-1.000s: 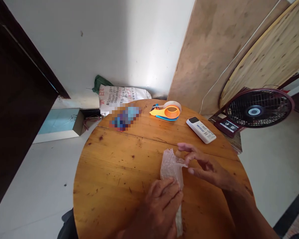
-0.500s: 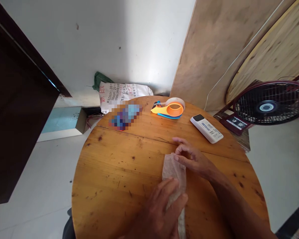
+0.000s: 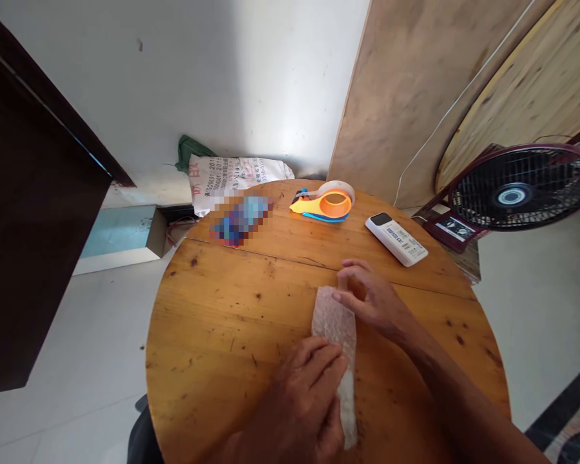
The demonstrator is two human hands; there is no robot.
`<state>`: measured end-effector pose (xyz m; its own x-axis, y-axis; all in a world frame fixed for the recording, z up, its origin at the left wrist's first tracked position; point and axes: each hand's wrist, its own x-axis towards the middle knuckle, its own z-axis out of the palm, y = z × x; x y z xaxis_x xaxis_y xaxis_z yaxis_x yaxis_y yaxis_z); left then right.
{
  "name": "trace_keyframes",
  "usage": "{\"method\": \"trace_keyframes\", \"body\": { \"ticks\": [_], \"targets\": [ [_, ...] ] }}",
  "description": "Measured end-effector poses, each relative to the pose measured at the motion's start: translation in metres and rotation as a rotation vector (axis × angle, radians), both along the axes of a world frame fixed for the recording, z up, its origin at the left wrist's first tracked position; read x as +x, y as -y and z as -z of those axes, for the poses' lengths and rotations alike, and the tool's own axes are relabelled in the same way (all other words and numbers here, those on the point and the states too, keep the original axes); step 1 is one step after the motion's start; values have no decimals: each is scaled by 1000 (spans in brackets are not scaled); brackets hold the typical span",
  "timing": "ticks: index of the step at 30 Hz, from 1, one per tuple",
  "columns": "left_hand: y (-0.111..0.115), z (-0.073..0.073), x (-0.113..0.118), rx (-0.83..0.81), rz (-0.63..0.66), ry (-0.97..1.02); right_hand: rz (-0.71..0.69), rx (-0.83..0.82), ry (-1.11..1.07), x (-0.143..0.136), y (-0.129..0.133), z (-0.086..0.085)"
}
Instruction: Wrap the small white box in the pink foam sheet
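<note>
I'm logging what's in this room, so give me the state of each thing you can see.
Translucent wrap: narrow strip, lying on the table
Left hand: resting over the wrap
Right hand: curved, at the wrap's far end
Tape dispenser: untouched, roll fitted
White remote: lying flat, screen dark
Fan: upright; cannot tell if running
Printed sack: slumped by the wall
Pixelated item: state hidden

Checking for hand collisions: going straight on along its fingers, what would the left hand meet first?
Past the translucent wrap beneath it, the left hand would probably meet the right hand, though the height between them is unclear.
</note>
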<state>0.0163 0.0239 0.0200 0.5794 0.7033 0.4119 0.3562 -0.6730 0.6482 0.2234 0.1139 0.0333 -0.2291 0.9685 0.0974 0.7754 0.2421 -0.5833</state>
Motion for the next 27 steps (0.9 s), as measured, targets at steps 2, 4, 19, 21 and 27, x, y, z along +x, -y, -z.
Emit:
{"method": "trace_keyframes", "body": {
  "ticks": [2, 4, 19, 21, 27],
  "targets": [
    [2, -1, -1, -44, 8, -8, 111, -159, -43, 10, 12, -11],
    [4, -1, -2, -75, 20, -20, 195, -401, -148, 17, 25, -18],
    [5, -3, -2, -127, 7, 69, 268, -704, -571, -24, 32, 0],
    [5, -2, -2, -121, 1, 70, 258, -652, -533, -26, 30, 1],
    [13, -14, -6, 13, -72, -125, 164, -423, -199, -24, 20, 9]
  ]
}}
